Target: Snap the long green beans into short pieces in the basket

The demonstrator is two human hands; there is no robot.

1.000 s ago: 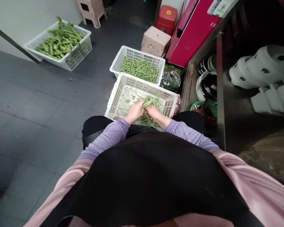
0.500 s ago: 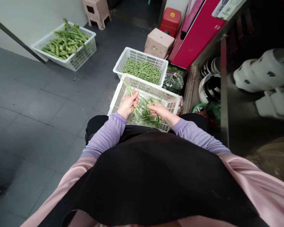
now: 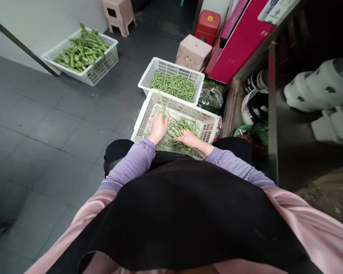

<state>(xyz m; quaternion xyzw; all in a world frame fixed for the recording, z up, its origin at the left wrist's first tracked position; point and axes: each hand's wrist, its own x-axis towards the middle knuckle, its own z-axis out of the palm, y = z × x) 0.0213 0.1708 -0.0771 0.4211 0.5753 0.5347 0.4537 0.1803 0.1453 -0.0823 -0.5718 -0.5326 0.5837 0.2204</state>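
Note:
A white plastic basket (image 3: 143,114) stands right in front of my knees, with long green beans (image 3: 185,123) lying in its right half. My left hand (image 3: 159,127) is closed around a few long beans, whose ends stick up toward the far rim. Over the beans, my right hand (image 3: 188,138) has its fingers closed on a bunch of them, with stalks poking out on the left. Its fingertips are partly hidden. Just beyond, a second white basket (image 3: 146,80) holds a heap of short-cut green beans (image 3: 174,85).
A third white basket (image 3: 104,66), piled with thick green stalks, sits by the left wall. Stools (image 3: 193,51) and a pink cabinet (image 3: 242,42) stand behind. A clear plastic bag (image 3: 210,99) lies beside the baskets, and a metal rack (image 3: 271,114) runs along the right.
My right hand has moved a little left and down, nearer my left hand. The beans in my left hand now point more upright. The view has shifted slightly.

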